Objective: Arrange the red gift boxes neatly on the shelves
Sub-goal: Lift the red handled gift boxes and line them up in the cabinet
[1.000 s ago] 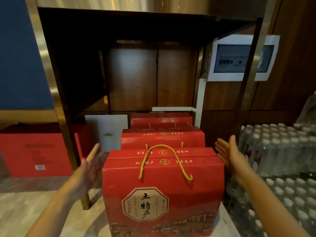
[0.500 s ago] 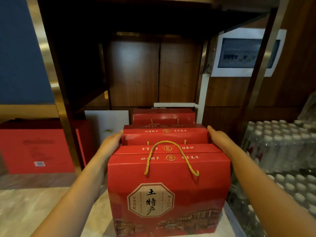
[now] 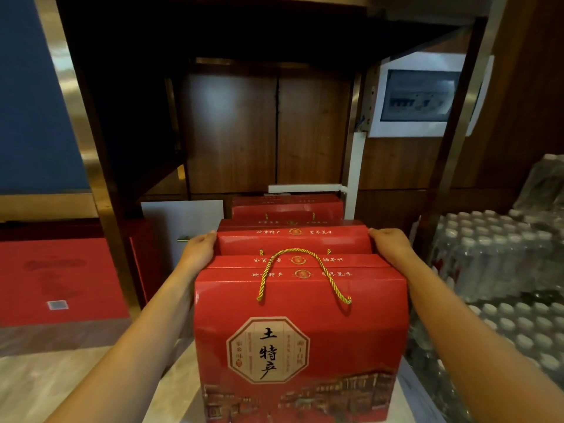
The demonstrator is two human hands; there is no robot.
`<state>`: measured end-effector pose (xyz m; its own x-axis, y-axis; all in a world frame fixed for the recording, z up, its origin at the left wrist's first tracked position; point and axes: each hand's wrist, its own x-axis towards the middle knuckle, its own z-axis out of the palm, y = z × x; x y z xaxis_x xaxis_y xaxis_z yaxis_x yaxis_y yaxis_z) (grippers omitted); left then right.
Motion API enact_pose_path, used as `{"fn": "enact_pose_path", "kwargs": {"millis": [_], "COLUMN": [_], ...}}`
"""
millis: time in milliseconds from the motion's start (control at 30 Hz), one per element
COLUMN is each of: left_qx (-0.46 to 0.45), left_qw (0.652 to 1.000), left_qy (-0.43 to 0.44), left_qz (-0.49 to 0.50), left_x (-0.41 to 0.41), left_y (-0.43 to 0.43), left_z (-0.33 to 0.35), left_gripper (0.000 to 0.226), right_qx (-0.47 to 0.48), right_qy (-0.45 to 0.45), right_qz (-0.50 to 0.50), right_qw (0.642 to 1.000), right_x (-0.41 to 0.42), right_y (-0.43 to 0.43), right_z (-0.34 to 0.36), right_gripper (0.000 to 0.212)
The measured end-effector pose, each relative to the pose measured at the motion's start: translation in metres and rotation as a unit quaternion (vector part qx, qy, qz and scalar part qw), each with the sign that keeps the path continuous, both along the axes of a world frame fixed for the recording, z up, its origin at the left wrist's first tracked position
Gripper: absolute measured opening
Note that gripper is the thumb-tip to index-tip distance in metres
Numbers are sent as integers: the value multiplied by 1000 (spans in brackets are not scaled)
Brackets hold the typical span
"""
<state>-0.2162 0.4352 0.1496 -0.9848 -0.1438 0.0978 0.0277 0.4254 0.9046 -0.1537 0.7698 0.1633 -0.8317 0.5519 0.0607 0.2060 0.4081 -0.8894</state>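
Note:
Three red gift boxes stand in a row running away from me under the dark wooden shelf (image 3: 213, 22). The nearest box (image 3: 300, 337) has a gold rope handle and an octagonal label on its front. Behind it stands the middle box (image 3: 293, 239), gripped on both sides. My left hand (image 3: 198, 250) presses its left side and my right hand (image 3: 392, 247) presses its right side. The far box (image 3: 287, 207) sits against the wooden back wall, mostly hidden.
Shrink-wrapped packs of water bottles (image 3: 500, 264) are stacked close on the right. A gold metal shelf post (image 3: 91, 166) stands at the left, with a flat red box (image 3: 58, 279) beyond it. A white panel (image 3: 183, 227) leans behind my left hand. A white-framed electrical panel (image 3: 421, 96) hangs at upper right.
My open hands moved in from either side and closed onto the sides of the middle box. The view shifted slightly closer to the boxes.

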Motion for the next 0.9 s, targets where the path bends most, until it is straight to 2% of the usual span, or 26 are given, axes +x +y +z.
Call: {"fn": "enact_pose_path", "kwargs": {"millis": [100,300,567,700,767,900], "left_qx": [2,6,97,55,28,-7], "left_qw": [1000,999,992,993,995,996], "left_qy": [1,-52,-83,-92,-89,-80], "left_qz": [11,0,-20,-41,-47,-37], "left_x": [-2,-6,-2,1,-1,-5], "left_y": [-2,-5,-5,-4,-3,-2], "left_z": [0,2,3,8,9,7], "left_gripper": [47,46,36,41,41,33], "right_qx": [2,-5,-45,-47,-46,-30], "right_qy": [7,-50,-79,-78,-75,-58], "right_qz": [4,8,4,3,10,7], "right_qw": [1000,999,996,996,996,998], "right_x": [0,1,13,15,16,15], "right_y": [-2,-11,-16,-15,-15,-16], "right_z": [2,4,11,11,10,8], "right_gripper": [34,43,44,45,38,36]}}
